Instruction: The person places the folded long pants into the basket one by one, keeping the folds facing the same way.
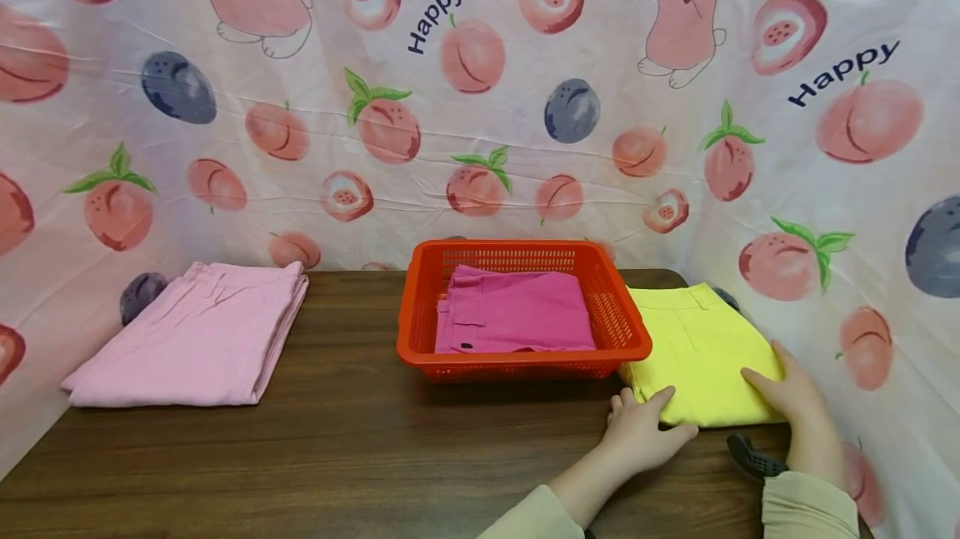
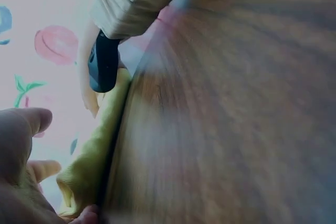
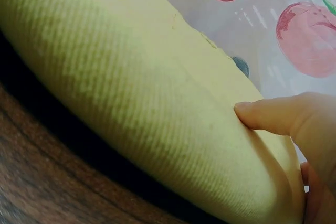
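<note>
A folded pair of yellow trousers [image 1: 693,356] lies flat at the table's right, waistband toward the back wall. My left hand [image 1: 637,435] is at their near left corner, fingers spread and thumb apart, fingertips right at the cloth. On the right edge, my right hand [image 1: 795,389] holds the fold: its thumb [image 3: 268,115] presses on top while the other fingers lie past the edge, partly hidden. Beside the yellow trousers stands an orange-red plastic basket [image 1: 525,358] with folded magenta trousers [image 1: 517,310] inside.
Folded pale pink trousers [image 1: 195,335] lie at the left of the dark wooden table [image 1: 337,456]. The basket's right rim overlaps the yellow trousers in the head view. A peach-printed cloth [image 1: 510,114] hangs round the back and sides. A black wrist device [image 1: 753,457] sits at the right wrist.
</note>
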A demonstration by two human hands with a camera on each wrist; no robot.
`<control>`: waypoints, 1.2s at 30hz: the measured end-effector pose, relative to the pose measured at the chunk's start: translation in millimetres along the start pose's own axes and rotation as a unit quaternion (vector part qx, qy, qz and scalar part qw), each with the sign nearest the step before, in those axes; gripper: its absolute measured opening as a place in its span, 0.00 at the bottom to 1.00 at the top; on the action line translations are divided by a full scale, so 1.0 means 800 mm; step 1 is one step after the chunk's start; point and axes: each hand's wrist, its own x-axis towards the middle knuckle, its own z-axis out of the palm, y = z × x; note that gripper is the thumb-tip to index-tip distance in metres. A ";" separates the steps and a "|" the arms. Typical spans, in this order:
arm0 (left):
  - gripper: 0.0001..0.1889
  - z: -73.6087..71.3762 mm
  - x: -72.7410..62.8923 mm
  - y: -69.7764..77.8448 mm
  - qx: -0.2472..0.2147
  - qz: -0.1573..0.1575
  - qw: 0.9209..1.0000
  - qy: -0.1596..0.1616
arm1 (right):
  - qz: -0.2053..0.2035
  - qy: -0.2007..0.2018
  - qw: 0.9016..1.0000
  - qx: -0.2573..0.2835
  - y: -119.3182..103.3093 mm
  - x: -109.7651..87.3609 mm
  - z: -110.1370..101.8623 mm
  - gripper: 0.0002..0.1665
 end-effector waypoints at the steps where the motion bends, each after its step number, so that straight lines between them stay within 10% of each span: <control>1: 0.29 0.002 0.002 0.001 -0.019 -0.010 1.000 0.007 | 0.002 0.000 1.000 0.001 0.000 0.000 0.000 0.52; 12: 0.28 0.004 0.012 0.014 -0.137 -0.071 0.988 0.020 | 0.008 0.005 1.000 0.001 -0.010 -0.006 -0.004 0.53; 23: 0.20 0.003 0.024 0.007 -0.125 -0.036 0.990 0.058 | 0.017 0.012 1.000 0.006 -0.011 -0.007 -0.008 0.54; 36: 0.28 -0.009 0.031 0.001 -0.206 -0.029 0.978 0.015 | -0.077 -0.044 0.996 0.028 -0.011 -0.013 -0.026 0.50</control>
